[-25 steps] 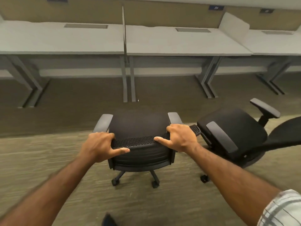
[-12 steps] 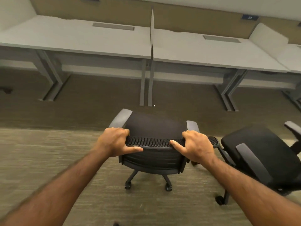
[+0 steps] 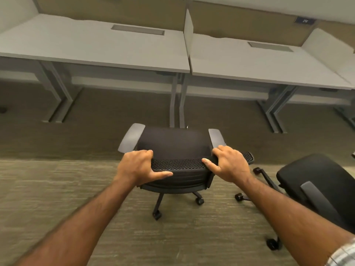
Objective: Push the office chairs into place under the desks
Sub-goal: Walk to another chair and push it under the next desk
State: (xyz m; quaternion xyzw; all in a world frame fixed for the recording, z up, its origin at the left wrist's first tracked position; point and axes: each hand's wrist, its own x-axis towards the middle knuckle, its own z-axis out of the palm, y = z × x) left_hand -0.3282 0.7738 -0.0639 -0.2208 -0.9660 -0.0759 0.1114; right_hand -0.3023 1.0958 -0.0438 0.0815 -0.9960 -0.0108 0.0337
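Observation:
A black office chair with grey armrests stands on the carpet in front of me, its seat facing the desks. My left hand grips the left end of its mesh backrest top, and my right hand grips the right end. Ahead is a grey desk on the left and a second grey desk on the right, split by a thin divider panel. The chair sits in line with the paired legs where the two desks meet. A second black chair stands at my right, partly behind my right forearm.
Desk legs stand directly ahead of the chair, with more legs at the left and right. A tan partition wall runs behind the desks. The second chair's wheeled base lies close to the right.
The view has swung right to left and closer to the desks. The held chair has rolled forward toward the desks; the second chair has slid to the right edge. Both hands keep their grip.

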